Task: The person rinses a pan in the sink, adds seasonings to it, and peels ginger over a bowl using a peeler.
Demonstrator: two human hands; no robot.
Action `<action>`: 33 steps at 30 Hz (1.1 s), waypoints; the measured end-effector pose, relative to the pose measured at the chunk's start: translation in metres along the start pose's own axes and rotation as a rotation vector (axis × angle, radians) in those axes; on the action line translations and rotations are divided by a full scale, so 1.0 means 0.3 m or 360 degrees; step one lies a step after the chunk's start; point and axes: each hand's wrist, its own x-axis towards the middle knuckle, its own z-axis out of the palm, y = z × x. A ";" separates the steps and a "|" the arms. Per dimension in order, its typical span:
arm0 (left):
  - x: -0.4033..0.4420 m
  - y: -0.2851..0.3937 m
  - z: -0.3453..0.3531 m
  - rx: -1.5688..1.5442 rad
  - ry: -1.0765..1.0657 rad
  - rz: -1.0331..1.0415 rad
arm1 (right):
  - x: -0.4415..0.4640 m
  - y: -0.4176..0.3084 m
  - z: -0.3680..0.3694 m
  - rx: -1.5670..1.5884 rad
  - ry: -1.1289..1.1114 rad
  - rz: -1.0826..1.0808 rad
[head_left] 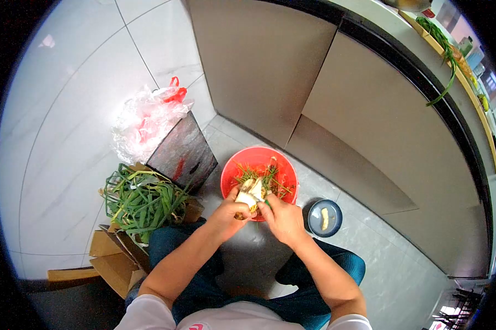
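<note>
Over a red bin (226, 175), my left hand (225, 219) grips a pale, knobbly piece with yellow and brown patches, which looks like ginger (247, 199). My right hand (285, 220) is closed around a small tool with a green handle (268, 203), held against the piece. Its working end is too small to make out, so I cannot tell whether it is a knife or a peeler. Green stalks and scraps (270, 177) lie inside the bin. Right of it, a dark blue bowl (314, 226) on the floor holds a pale yellow peeled piece (325, 219).
On the left, a cardboard box (109, 256) is heaped with green onions (149, 206). Behind it stands a dark mesh basket (184, 148) with clear plastic bags (143, 124) on it. Grey cabinets (369, 115) line the right, below a counter with more greens (438, 38).
</note>
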 end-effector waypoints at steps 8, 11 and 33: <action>0.030 0.077 0.041 -0.0979 0.0081 -0.0847 | 0.051 0.108 0.000 -0.0252 0.0062 0.0272; 0.047 0.083 0.029 -0.1145 0.0072 -0.0870 | 0.056 0.115 -0.016 -0.0178 0.0067 0.0429; 0.073 0.107 0.026 -0.1086 0.0324 -0.1004 | 0.006 0.090 -0.025 -0.0296 0.0149 -0.0048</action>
